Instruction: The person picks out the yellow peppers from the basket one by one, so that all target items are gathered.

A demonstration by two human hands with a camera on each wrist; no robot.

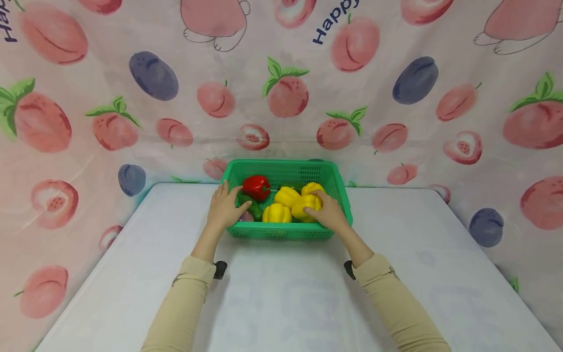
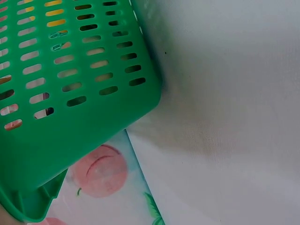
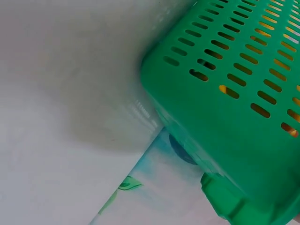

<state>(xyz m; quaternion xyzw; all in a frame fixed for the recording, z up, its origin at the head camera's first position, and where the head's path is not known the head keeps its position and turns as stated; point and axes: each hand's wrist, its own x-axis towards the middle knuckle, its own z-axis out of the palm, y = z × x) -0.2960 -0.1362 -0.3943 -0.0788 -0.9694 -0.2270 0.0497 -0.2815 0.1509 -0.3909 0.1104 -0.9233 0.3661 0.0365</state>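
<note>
A green plastic basket (image 1: 281, 231) stands toward the far side of the table in the head view. My left hand (image 1: 222, 208) is spread over its left end, thumb and forefinger apart, near a dark green vegetable (image 1: 255, 208). A purple vegetable (image 1: 246, 216) is partly hidden below that thumb. At the right end, my right hand (image 1: 330, 211) curls its thumb and fingers round a yellow bell pepper (image 1: 303, 207). Only the basket's perforated wall (image 2: 79, 112) fills the left wrist view, and the opposite side wall (image 3: 211, 112) shows in the right wrist view.
Inside the basket, a red bell pepper (image 1: 256, 188) lies at the back left. More yellow bell peppers (image 1: 277, 213) lie in the middle and back right. The white tabletop (image 1: 281, 293) stretches toward me. Behind it hangs a fruit-printed cloth (image 1: 281, 137).
</note>
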